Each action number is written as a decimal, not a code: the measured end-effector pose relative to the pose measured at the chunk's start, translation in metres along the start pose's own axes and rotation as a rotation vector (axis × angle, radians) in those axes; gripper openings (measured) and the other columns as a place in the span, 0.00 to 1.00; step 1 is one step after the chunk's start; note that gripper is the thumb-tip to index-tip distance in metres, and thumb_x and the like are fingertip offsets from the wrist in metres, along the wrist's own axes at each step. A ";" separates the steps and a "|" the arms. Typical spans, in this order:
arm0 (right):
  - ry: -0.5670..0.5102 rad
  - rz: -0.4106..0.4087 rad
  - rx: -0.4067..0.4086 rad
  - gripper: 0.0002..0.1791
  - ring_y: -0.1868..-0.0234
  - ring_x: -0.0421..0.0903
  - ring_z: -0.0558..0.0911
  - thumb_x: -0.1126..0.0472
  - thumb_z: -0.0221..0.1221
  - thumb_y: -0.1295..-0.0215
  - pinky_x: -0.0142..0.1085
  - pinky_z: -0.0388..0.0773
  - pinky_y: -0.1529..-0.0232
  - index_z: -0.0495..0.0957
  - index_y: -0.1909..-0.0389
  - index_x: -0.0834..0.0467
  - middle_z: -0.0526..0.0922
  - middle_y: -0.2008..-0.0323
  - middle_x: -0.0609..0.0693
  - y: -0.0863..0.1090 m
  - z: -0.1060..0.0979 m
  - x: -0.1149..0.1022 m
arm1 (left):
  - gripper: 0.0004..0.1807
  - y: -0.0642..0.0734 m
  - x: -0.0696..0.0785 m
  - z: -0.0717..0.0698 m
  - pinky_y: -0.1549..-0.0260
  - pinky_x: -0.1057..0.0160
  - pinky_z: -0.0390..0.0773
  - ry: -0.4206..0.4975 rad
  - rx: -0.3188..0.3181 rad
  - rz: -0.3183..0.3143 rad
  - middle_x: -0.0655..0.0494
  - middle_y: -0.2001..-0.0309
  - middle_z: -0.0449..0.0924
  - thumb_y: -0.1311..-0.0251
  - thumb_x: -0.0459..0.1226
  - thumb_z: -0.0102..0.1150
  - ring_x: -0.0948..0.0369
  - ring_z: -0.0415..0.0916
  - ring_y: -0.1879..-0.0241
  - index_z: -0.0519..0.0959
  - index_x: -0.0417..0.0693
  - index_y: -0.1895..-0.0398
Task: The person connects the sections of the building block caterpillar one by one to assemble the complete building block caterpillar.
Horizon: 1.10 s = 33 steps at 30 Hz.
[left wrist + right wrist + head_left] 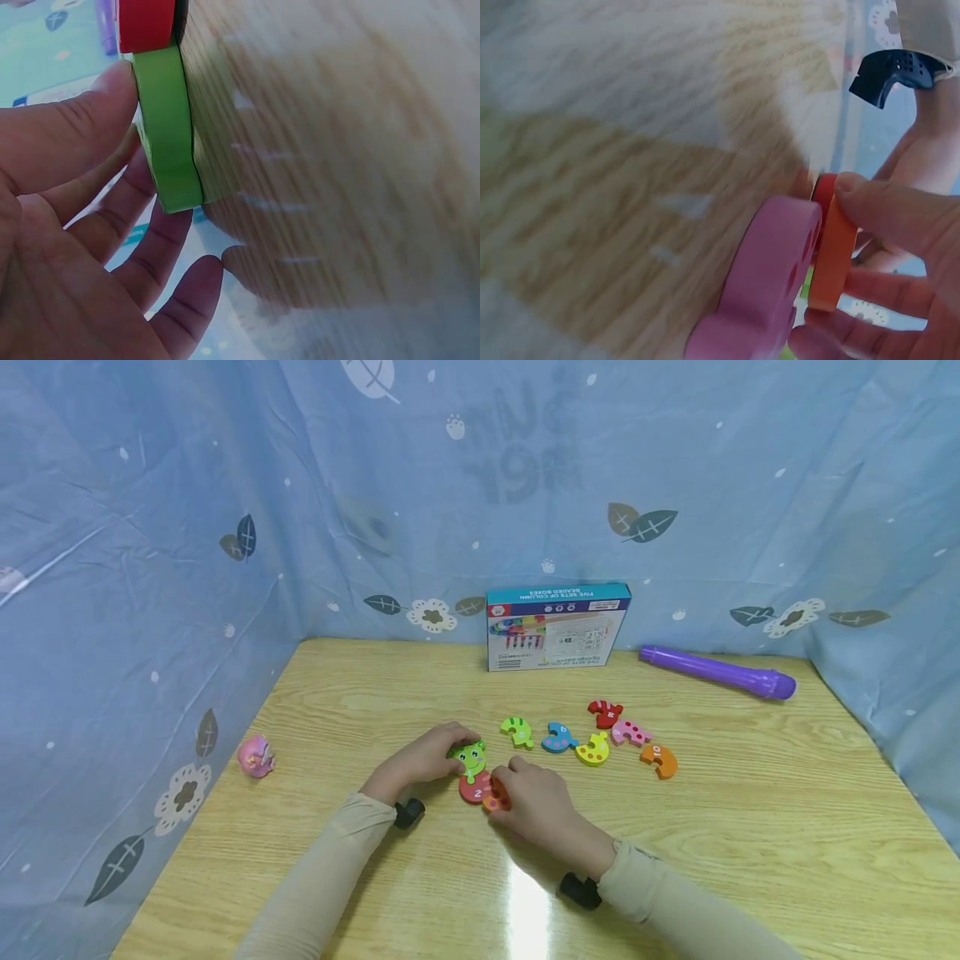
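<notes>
A green smiling caterpillar-head piece [472, 757] lies on the table, joined to a red puzzle piece [472, 790] marked with a 2. My left hand [429, 755] holds the head from the left, its thumb on the near side of the green edge [166, 127] and the other fingers behind it. From the right, my right hand [536, 800] pinches an orange puzzle piece [832, 259] between thumb and fingertips, right against the red piece. Part of this orange piece is hidden under the fingers in the head view. A pink piece [769, 262] shows in front of it in the right wrist view.
Right of the hands lie loose pieces: green [517, 732], blue [557, 740], yellow [593, 750], dark red [606, 717], pink [632, 732] and another orange [660, 761]. Behind stand a cardboard box [555, 639] and a purple toy microphone [716, 672]. A small pink toy [256, 756] sits at the left edge.
</notes>
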State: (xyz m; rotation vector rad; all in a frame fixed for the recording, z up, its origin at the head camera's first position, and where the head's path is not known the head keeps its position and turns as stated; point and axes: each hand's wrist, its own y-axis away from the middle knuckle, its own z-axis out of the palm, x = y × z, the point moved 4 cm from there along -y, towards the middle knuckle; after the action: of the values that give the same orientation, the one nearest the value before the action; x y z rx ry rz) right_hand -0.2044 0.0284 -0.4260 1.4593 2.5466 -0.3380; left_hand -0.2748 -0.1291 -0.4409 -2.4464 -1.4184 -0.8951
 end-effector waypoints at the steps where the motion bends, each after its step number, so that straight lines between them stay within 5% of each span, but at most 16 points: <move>1: 0.007 0.009 0.001 0.23 0.78 0.40 0.68 0.46 0.70 0.58 0.32 0.64 0.81 0.78 0.62 0.54 0.68 0.74 0.44 0.000 0.001 -0.001 | 0.26 0.000 0.000 0.000 0.42 0.59 0.66 -0.003 0.001 0.002 0.53 0.46 0.72 0.47 0.31 0.62 0.58 0.67 0.43 0.72 0.46 0.42; 19: 0.048 0.031 0.008 0.34 0.68 0.47 0.76 0.42 0.70 0.59 0.39 0.71 0.73 0.76 0.52 0.56 0.77 0.65 0.49 0.004 0.003 -0.002 | 0.26 0.000 0.000 0.000 0.41 0.59 0.65 -0.013 -0.003 0.004 0.53 0.45 0.72 0.47 0.31 0.62 0.57 0.66 0.42 0.72 0.47 0.42; 33: 0.025 0.097 -0.010 0.39 0.66 0.47 0.75 0.39 0.70 0.64 0.38 0.73 0.72 0.76 0.51 0.57 0.76 0.65 0.49 0.034 -0.011 0.021 | 0.27 0.002 0.001 0.000 0.41 0.59 0.65 -0.008 -0.010 -0.018 0.52 0.45 0.71 0.46 0.32 0.62 0.56 0.66 0.42 0.71 0.47 0.41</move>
State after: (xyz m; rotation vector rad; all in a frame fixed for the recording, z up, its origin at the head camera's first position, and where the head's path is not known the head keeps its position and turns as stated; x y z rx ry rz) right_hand -0.1862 0.0656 -0.4244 1.5861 2.4822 -0.2931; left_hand -0.2727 -0.1290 -0.4400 -2.4507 -1.4446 -0.8998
